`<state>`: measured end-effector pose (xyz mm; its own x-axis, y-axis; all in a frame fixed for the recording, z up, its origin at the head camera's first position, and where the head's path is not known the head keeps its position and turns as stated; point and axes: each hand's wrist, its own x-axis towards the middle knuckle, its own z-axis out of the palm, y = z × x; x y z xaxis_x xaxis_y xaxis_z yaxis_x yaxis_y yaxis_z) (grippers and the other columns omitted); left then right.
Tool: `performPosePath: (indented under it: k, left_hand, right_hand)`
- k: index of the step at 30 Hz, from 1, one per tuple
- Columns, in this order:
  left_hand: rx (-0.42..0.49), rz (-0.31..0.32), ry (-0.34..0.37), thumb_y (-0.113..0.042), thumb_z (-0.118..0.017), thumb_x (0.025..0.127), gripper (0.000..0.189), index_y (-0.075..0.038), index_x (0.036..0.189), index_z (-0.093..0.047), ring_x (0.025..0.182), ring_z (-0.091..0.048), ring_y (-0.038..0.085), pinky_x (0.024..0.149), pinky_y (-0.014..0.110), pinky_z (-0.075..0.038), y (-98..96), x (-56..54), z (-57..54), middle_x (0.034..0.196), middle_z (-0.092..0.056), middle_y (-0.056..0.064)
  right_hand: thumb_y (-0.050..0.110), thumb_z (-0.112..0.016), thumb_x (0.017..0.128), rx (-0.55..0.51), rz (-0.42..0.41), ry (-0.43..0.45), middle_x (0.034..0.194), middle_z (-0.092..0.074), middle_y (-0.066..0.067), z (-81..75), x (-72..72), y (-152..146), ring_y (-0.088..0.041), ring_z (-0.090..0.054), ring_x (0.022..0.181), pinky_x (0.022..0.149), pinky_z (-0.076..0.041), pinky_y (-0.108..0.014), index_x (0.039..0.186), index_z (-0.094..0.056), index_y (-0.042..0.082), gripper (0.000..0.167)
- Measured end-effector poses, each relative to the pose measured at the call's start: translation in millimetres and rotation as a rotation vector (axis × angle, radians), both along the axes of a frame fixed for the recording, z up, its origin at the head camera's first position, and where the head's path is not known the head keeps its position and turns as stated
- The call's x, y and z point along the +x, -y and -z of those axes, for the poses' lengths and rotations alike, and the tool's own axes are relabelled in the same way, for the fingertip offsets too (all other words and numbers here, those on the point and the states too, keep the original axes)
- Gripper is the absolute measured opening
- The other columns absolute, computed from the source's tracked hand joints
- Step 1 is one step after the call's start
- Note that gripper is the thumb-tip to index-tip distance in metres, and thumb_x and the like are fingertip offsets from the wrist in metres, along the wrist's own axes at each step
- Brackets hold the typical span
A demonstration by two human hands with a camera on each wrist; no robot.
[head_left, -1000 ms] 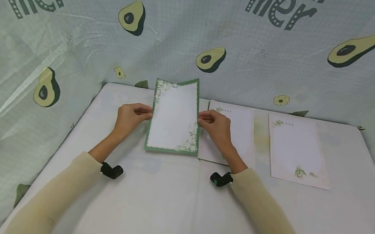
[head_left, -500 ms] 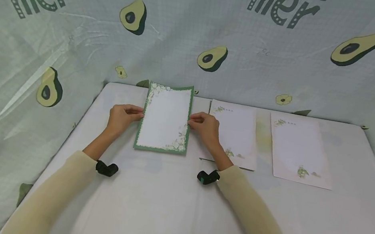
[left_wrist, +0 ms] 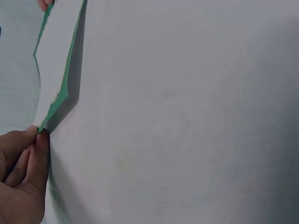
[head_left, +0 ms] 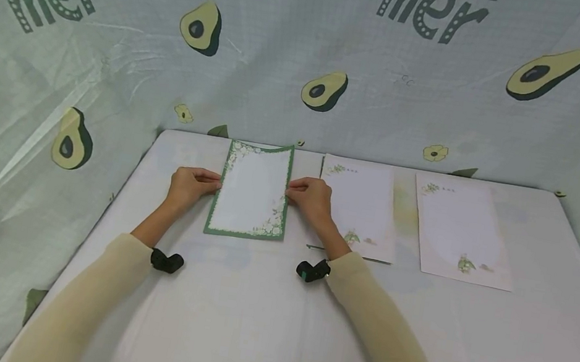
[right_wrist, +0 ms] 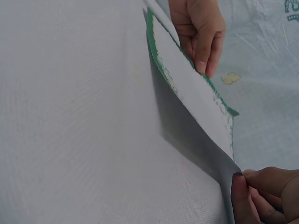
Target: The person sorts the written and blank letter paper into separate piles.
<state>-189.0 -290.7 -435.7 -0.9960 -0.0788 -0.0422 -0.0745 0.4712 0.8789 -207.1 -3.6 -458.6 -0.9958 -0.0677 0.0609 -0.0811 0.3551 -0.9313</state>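
Note:
A sheet of paper [head_left: 251, 191] with a green border and white flowers in two corners is held between both hands, just over the left part of the table. My left hand [head_left: 189, 188] pinches its left edge between thumb and fingers. On the opposite edge, my right hand [head_left: 311, 203] pinches the paper the same way. The right wrist view shows the sheet [right_wrist: 194, 95] bowed, with its shadow on the cloth beneath. In the left wrist view, thumb and fingertips of the left hand [left_wrist: 23, 172] meet at the green edge.
Right of the held sheet lies a pale floral sheet [head_left: 359, 207] with green edges showing under it. Farther right is another pale floral sheet [head_left: 462, 232]. The white table [head_left: 257, 326] backs onto an avocado-print curtain [head_left: 268, 27].
Both hands have brought the green-bordered sheet left and down toward the table. It now leans back flatter, and more of the pale sheet beside it shows.

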Motion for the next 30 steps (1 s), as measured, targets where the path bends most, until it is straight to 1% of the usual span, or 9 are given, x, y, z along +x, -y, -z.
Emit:
performPosePath:
  k: [4,8,12,16,18,21,24,26,30]
  left_hand:
    - [0.004,0.009,0.005,-0.006,-0.075,0.093,0.026,0.008,0.115,-0.073,0.071,-0.067,-0.005,0.071,0.014,-0.059,0.4,-0.1,1.3,0.103,-0.075,0.02]
    - [-0.01,0.011,0.003,-0.006,-0.075,0.093,0.025,0.007,0.114,-0.073,0.072,-0.067,-0.005,0.07,0.014,-0.059,0.2,-0.1,0.7,0.102,-0.075,0.019]
    - [-0.015,0.012,0.009,-0.006,-0.076,0.093,0.024,0.007,0.113,-0.074,0.072,-0.067,-0.006,0.07,0.014,-0.058,0.0,0.1,-0.1,0.104,-0.075,0.021]
    - [-0.068,0.037,0.022,-0.008,-0.075,0.093,0.025,0.006,0.114,-0.074,0.077,-0.067,-0.004,0.071,0.012,-0.056,1.6,0.4,-2.7,0.11,-0.073,0.023]
    - [-0.119,0.049,0.023,-0.009,-0.076,0.093,0.025,0.005,0.114,-0.075,0.083,-0.067,0.0,0.071,0.011,-0.054,2.2,0.5,-4.4,0.111,-0.073,0.023]
    - [-0.185,0.059,0.024,-0.011,-0.077,0.092,0.025,0.003,0.114,-0.076,0.092,-0.068,0.012,0.07,0.011,-0.051,2.6,-0.2,-7.1,0.111,-0.074,0.021]
    - [-0.212,0.067,0.033,-0.011,-0.077,0.092,0.026,0.003,0.114,-0.075,0.099,-0.069,0.023,0.069,0.013,-0.051,2.3,-1.2,-9.7,0.112,-0.074,0.021]
    - [-0.218,0.07,0.045,-0.01,-0.077,0.092,0.026,0.004,0.115,-0.075,0.101,-0.07,0.029,0.069,0.014,-0.052,2.0,-1.7,-11.0,0.111,-0.074,0.022]
    - [-0.25,0.067,0.047,-0.008,-0.076,0.092,0.027,0.005,0.116,-0.074,0.102,-0.071,0.033,0.068,0.014,-0.052,2.2,-1.8,-12.9,0.109,-0.074,0.023]
  right_hand:
    - [0.007,-0.079,0.089,0.001,-0.003,0.006,0.087,-0.077,-0.015,-0.6,0.4,0.9,-0.021,-0.075,0.071,0.072,-0.063,-0.031,0.101,-0.079,0.0,0.014]
    - [0.007,-0.079,0.089,-0.014,-0.005,0.021,0.088,-0.077,-0.015,-1.0,0.5,1.4,-0.02,-0.075,0.071,0.071,-0.063,-0.029,0.101,-0.078,0.0,0.014]
    - [0.005,-0.078,0.089,-0.031,-0.01,0.036,0.089,-0.077,-0.016,-1.3,0.5,1.4,-0.021,-0.076,0.073,0.071,-0.063,-0.028,0.101,-0.078,-0.002,0.014]
    - [0.004,-0.078,0.089,-0.031,-0.016,0.046,0.09,-0.077,-0.017,-1.6,0.2,1.3,-0.021,-0.076,0.074,0.071,-0.063,-0.028,0.102,-0.078,-0.002,0.015]
    - [0.004,-0.078,0.089,-0.024,-0.02,0.046,0.091,-0.077,-0.017,-1.3,-0.4,1.4,-0.021,-0.076,0.074,0.071,-0.063,-0.027,0.103,-0.077,-0.003,0.015]
    - [0.004,-0.077,0.09,-0.012,-0.024,0.043,0.091,-0.077,-0.017,-0.9,-1.4,1.9,-0.021,-0.076,0.075,0.071,-0.063,-0.027,0.103,-0.077,-0.003,0.015]
    - [0.004,-0.077,0.09,0.008,-0.035,0.041,0.091,-0.077,-0.017,-2.3,-2.1,1.9,-0.022,-0.076,0.076,0.071,-0.063,-0.028,0.102,-0.077,-0.003,0.014]
    - [0.005,-0.076,0.091,0.029,-0.05,0.054,0.092,-0.077,-0.016,-5.1,-1.9,1.2,-0.021,-0.076,0.077,0.072,-0.063,-0.029,0.103,-0.077,-0.003,0.014]
    - [0.011,-0.073,0.095,0.157,-0.098,0.069,0.091,-0.077,-0.012,-18.3,0.0,-3.5,-0.019,-0.074,0.077,0.072,-0.061,-0.029,0.105,-0.078,-0.001,0.016]
